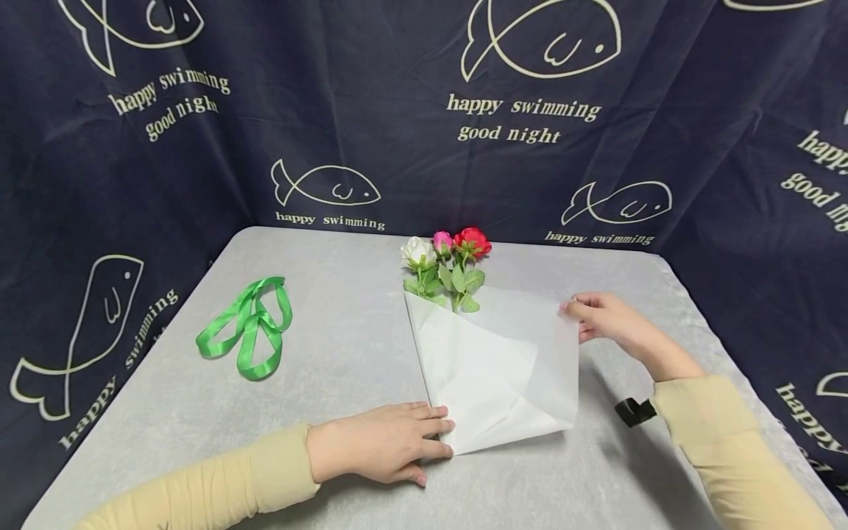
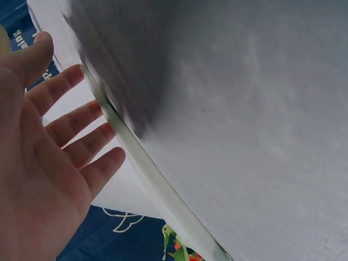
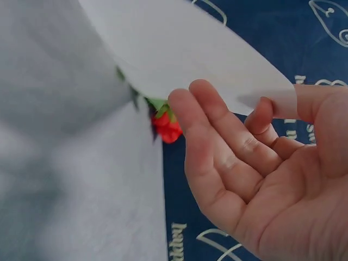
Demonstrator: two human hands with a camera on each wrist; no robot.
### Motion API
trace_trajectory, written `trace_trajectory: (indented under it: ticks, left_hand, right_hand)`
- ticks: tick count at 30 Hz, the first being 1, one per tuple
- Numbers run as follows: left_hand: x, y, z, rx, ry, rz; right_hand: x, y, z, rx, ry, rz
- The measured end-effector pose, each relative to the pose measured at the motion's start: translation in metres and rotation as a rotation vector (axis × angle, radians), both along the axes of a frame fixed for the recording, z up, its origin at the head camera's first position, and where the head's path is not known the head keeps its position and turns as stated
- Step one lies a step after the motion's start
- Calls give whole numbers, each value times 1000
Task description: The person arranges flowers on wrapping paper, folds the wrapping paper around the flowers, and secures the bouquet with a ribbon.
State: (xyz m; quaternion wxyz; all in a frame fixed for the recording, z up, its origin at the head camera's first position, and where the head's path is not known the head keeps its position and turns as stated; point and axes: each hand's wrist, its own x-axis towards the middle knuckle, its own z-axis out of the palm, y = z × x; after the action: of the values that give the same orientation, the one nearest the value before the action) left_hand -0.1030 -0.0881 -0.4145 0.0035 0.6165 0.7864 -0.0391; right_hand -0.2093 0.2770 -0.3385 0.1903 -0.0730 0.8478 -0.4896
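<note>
Left hand (image 1: 387, 442), fingers straight, rests at white paper's (image 1: 477, 368) near corner; paper, mid-counter (image 1: 344, 331), seems folded over from the left, right side not yet; right hand (image 1: 612, 320) pinches that side; green ribbon (image 1: 250, 324) lies untied; roses (image 1: 473, 243) poke out beyond

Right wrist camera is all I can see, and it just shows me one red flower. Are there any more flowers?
Observer: Yes, the head view shows a white rose and a pink rosebud too.
Operator: Ooh! What's happening way over on the left?
Observer: The left hand touches the edge of the white paper near its bottom corner.
Operator: Is anything else lying around?
Observer: A green ribbon lies in loops, left of the paper.
</note>
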Motion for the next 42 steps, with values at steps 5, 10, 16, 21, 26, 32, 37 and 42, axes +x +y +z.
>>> trace_trajectory:
  ticks: [5,10,16,21,26,32,37,42]
  left_hand:
    - [0,0,-1,2,4,-3]
    - [0,0,-1,5,17,-6]
    - [-1,0,-2,14,7,-3]
    - [-1,-1,-3,14,7,7]
    - [-1,-1,-4,10,17,5]
    - [-2,-1,-3,7,10,-6]
    - [-3,-2,-2,19,-15,-13]
    - [-7,-4,-2,32,-41,-34]
  right_hand:
    - [-3,-17,17,-12,-28,-28]
    - [-7,-37,32,-15,-14,-31]
    - [-16,-60,42,-70,-39,-24]
    - [-24,-79,45,-147,-69,-12]
    - [-33,-96,45,-246,-121,1]
    - [-40,-115,41,-342,-185,37]
    - [-42,-132,36,-336,-172,85]
    - [-43,-149,30,-327,-152,115]
